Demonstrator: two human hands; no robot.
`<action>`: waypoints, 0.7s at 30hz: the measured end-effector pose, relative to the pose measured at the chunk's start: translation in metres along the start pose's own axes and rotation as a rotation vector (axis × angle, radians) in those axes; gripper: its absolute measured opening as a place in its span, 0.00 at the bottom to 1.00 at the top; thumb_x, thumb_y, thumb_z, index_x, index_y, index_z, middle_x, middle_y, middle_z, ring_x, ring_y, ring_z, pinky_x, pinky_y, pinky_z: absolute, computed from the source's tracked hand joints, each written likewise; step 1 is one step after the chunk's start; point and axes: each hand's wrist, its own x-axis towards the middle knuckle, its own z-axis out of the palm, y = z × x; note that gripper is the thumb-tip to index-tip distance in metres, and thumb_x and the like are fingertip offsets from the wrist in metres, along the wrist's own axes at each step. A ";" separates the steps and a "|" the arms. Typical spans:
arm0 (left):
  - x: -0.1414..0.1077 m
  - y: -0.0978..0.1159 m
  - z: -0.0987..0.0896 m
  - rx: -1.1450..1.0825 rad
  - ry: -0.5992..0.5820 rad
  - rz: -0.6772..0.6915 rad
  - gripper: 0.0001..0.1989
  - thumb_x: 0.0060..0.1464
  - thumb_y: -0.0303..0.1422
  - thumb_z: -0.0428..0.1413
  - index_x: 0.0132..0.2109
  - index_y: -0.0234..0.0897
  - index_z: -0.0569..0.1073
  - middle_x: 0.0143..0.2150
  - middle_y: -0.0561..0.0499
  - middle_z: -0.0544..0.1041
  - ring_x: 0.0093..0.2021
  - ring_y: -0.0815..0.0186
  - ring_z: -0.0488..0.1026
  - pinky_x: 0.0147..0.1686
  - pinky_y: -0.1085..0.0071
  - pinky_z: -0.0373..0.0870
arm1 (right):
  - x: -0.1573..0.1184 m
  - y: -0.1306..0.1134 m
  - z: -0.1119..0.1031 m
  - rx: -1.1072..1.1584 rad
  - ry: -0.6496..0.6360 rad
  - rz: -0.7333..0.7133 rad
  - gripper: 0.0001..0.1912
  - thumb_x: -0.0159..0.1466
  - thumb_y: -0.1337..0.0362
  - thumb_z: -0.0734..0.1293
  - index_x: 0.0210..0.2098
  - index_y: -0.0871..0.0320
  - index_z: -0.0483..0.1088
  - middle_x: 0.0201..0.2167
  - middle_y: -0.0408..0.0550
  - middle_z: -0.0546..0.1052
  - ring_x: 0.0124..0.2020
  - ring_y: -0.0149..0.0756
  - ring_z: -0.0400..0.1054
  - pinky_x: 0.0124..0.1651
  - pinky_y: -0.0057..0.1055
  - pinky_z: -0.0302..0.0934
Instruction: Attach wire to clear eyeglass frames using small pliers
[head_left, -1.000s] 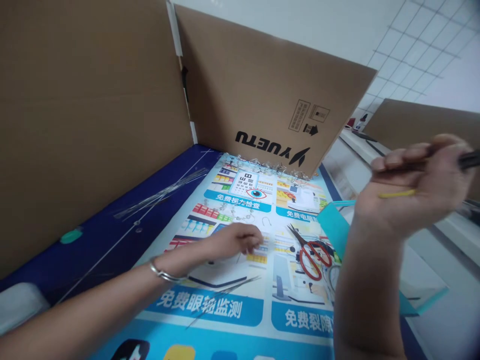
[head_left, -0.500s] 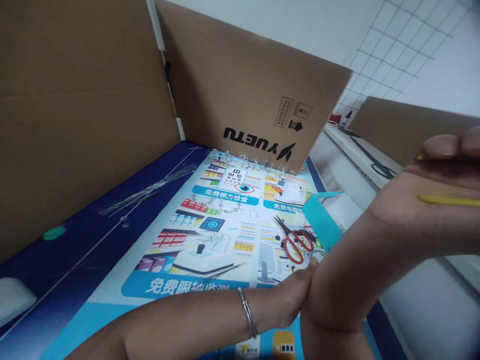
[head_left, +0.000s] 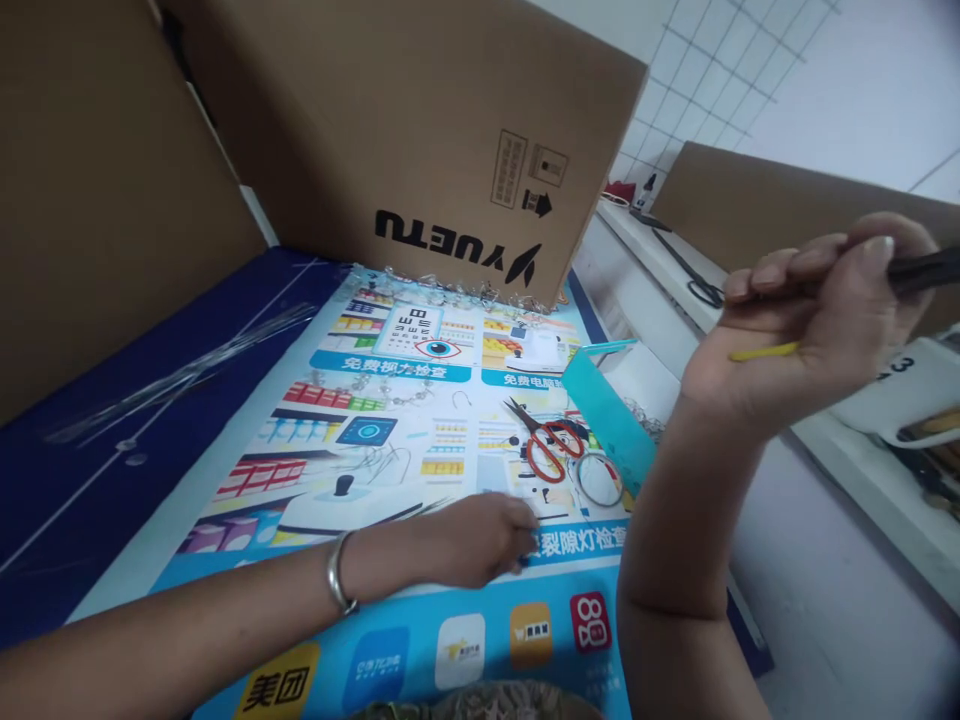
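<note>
My left hand point(head_left: 480, 540) rests low on the printed poster mat point(head_left: 300, 470), its curled fingertips beside small dark bits point(head_left: 531, 522). Whether those fingers pinch anything is hidden. My right hand point(head_left: 814, 310) is raised above the mat, its fingers closed around a black tool handle point(head_left: 922, 270). A thin yellow strip point(head_left: 763, 352) lies across the palm side. Red-handled scissors point(head_left: 551, 450) and a thin wire ring point(head_left: 598, 480) lie on the mat between my hands. Bent wires point(head_left: 379, 462) sit left of the scissors.
Strands of clear beads point(head_left: 442, 285) line the mat's far edge. Thin metal rods point(head_left: 187, 370) lie on the dark blue cloth point(head_left: 150, 330). A teal plastic sheet point(head_left: 607, 415) stands right of the mat, below a YUETU cardboard box point(head_left: 420, 130). A white cup point(head_left: 900, 390) sits far right.
My right hand has risen from across my left forearm to high at the right. My left hand has moved back up onto the mat. The view has swung, showing more of the mat's near end.
</note>
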 end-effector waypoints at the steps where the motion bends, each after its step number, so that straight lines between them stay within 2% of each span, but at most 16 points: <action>1: -0.002 0.001 0.010 0.039 0.017 -0.002 0.17 0.55 0.36 0.48 0.50 0.37 0.68 0.54 0.44 0.67 0.56 0.59 0.60 0.55 0.65 0.54 | -0.002 0.002 -0.002 -0.018 0.006 0.009 0.07 0.61 0.71 0.53 0.32 0.56 0.60 0.19 0.35 0.55 0.18 0.20 0.56 0.19 0.20 0.50; 3: 0.001 0.005 0.025 0.076 0.009 -0.012 0.24 0.55 0.40 0.47 0.57 0.36 0.61 0.59 0.42 0.60 0.60 0.55 0.52 0.58 0.61 0.48 | -0.008 0.003 -0.002 -0.057 0.026 0.031 0.06 0.61 0.69 0.54 0.32 0.56 0.60 0.21 0.37 0.55 0.19 0.21 0.56 0.20 0.20 0.50; 5: 0.013 0.006 0.034 0.077 -0.002 -0.001 0.28 0.55 0.43 0.47 0.60 0.35 0.56 0.61 0.41 0.57 0.62 0.54 0.49 0.59 0.59 0.45 | -0.012 0.002 -0.001 -0.089 0.002 0.051 0.06 0.61 0.69 0.54 0.33 0.56 0.60 0.23 0.39 0.55 0.20 0.21 0.56 0.22 0.21 0.51; 9: 0.047 0.000 0.040 0.047 -0.001 -0.012 0.32 0.53 0.45 0.48 0.61 0.34 0.53 0.63 0.40 0.52 0.62 0.54 0.48 0.59 0.59 0.43 | -0.016 -0.004 -0.002 -0.157 -0.008 0.047 0.04 0.60 0.66 0.55 0.35 0.56 0.59 0.24 0.40 0.55 0.21 0.24 0.56 0.23 0.24 0.52; 12: 0.063 -0.002 0.041 0.023 0.012 -0.034 0.33 0.53 0.44 0.49 0.61 0.32 0.52 0.62 0.39 0.52 0.62 0.54 0.47 0.59 0.59 0.43 | -0.020 -0.008 -0.006 -0.258 -0.038 0.076 0.04 0.60 0.63 0.56 0.35 0.54 0.60 0.26 0.41 0.57 0.23 0.26 0.58 0.26 0.27 0.55; 17: 0.056 0.010 0.041 -0.054 0.080 -0.084 0.31 0.52 0.44 0.50 0.60 0.34 0.56 0.62 0.40 0.53 0.62 0.52 0.48 0.58 0.58 0.43 | -0.034 -0.010 -0.011 -0.390 -0.105 0.096 0.08 0.61 0.56 0.57 0.36 0.52 0.61 0.29 0.42 0.59 0.29 0.30 0.64 0.27 0.29 0.58; 21: 0.048 0.025 0.045 -0.130 0.074 0.006 0.25 0.52 0.40 0.50 0.55 0.34 0.62 0.59 0.40 0.60 0.60 0.53 0.52 0.58 0.58 0.44 | -0.047 -0.003 0.001 -0.239 -0.101 0.179 0.06 0.60 0.59 0.58 0.35 0.52 0.63 0.25 0.41 0.58 0.26 0.29 0.63 0.26 0.28 0.58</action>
